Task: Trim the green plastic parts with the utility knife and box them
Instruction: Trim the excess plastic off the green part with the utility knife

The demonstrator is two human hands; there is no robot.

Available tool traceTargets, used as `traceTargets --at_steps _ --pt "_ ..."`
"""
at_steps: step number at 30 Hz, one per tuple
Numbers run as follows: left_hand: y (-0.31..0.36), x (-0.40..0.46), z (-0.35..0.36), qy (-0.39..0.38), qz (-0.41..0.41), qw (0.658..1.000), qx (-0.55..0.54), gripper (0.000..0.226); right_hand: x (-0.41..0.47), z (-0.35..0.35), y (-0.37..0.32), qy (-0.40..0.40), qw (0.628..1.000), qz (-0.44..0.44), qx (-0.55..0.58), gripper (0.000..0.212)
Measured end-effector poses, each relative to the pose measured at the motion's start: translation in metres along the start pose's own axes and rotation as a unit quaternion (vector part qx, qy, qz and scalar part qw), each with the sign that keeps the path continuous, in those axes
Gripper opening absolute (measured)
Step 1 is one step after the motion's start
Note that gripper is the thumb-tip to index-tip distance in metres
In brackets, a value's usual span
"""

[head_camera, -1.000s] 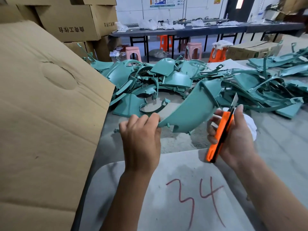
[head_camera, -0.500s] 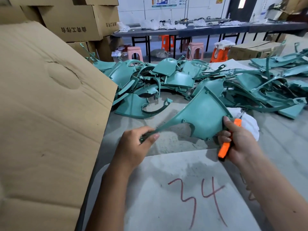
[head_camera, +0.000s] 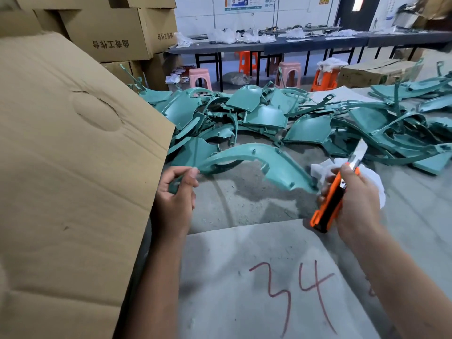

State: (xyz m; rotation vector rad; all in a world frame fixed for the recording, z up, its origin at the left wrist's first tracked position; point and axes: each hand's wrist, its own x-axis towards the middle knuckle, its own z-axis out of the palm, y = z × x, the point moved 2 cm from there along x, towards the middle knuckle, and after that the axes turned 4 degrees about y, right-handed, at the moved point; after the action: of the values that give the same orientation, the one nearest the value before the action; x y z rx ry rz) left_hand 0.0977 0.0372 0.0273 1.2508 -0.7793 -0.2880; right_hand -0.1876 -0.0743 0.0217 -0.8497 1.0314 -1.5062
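Mid-trim on one piece, most of the job looks ahead. Left hand is pinching the narrow tip of a curved green part between thumb and curled fingers, holding it just over the grey table at about 12 o'clock from the wrists. Right hand is wrapping fully round the orange utility knife, blade sticking out and pointing up toward 1 o'clock, apart from the plastic, so no cut is happening at this instant. The part's wide end is sitting just beside the right hand's knuckles, at 9 o'clock from the knife. A big pile of green parts is lying across the table from 11 to 2 o'clock, apparently waiting for trimming. A large cardboard flap is filling the 9 o'clock side; probably the box, but its inside is hidden, so I cannot tell how many are packed. A white rag is lying behind the knife hand. My read: early-to-middle, with trimming this piece, boxing it, then the pile left.
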Motion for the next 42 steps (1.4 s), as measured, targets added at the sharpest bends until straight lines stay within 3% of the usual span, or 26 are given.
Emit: traceTargets --at_steps 2,4,6,8,11,14,16,20,23,26,32,35,39,42 --pt "0.006 -0.006 0.007 0.009 0.034 0.999 -0.002 0.019 -0.010 0.005 -0.004 -0.018 0.976 -0.146 -0.159 0.014" --pt "0.014 -0.014 0.016 -0.003 0.097 0.995 0.015 0.017 -0.023 0.012 -0.008 -0.066 0.908 -0.304 -0.283 0.020" --pt "0.021 -0.022 0.023 -0.018 0.184 0.981 0.061 0.006 -0.041 0.023 -0.010 -0.152 0.839 -0.405 -0.329 0.026" --pt "0.027 -0.028 0.027 -0.022 0.256 0.959 0.115 0.007 -0.056 0.033 -0.009 -0.218 0.794 -0.440 -0.357 0.026" --pt "0.034 -0.033 0.030 -0.024 0.323 0.928 0.186 0.006 -0.066 0.043 0.000 -0.247 0.749 -0.440 -0.430 0.033" --pt "0.035 -0.034 0.029 -0.022 0.342 0.914 0.217 0.008 -0.059 0.040 0.000 -0.217 0.753 -0.420 -0.458 0.037" --pt "0.037 -0.034 0.027 -0.016 0.349 0.911 0.219 0.008 -0.044 0.028 -0.006 -0.156 0.778 -0.387 -0.470 0.034" --pt "0.042 -0.035 0.029 -0.024 0.356 0.907 0.223 0.010 -0.024 0.010 -0.015 -0.032 0.767 -0.355 -0.534 0.036" --pt "0.039 -0.032 0.025 -0.020 0.348 0.907 0.237 0.019 -0.034 0.017 -0.018 -0.101 0.775 -0.407 -0.473 0.036" --pt "0.038 -0.030 0.022 -0.011 0.355 0.904 0.240 0.021 -0.043 0.026 -0.015 -0.161 0.741 -0.445 -0.477 0.033" --pt "0.025 -0.022 0.015 -0.061 0.314 0.911 0.261 0.021 -0.006 -0.001 -0.014 -0.017 0.761 -0.309 -0.571 0.033" --pt "0.010 -0.013 0.007 -0.063 0.263 0.906 0.327 0.027 -0.003 -0.006 -0.009 -0.007 0.781 -0.309 -0.542 0.034" --pt "-0.005 -0.011 0.001 -0.102 0.133 0.883 0.439 0.048 -0.015 0.009 -0.003 -0.099 0.797 -0.361 -0.474 0.033" --pt "-0.004 -0.023 0.020 -0.206 0.142 0.878 0.407 0.065 -0.021 0.019 0.006 -0.160 0.774 -0.367 -0.490 0.031"
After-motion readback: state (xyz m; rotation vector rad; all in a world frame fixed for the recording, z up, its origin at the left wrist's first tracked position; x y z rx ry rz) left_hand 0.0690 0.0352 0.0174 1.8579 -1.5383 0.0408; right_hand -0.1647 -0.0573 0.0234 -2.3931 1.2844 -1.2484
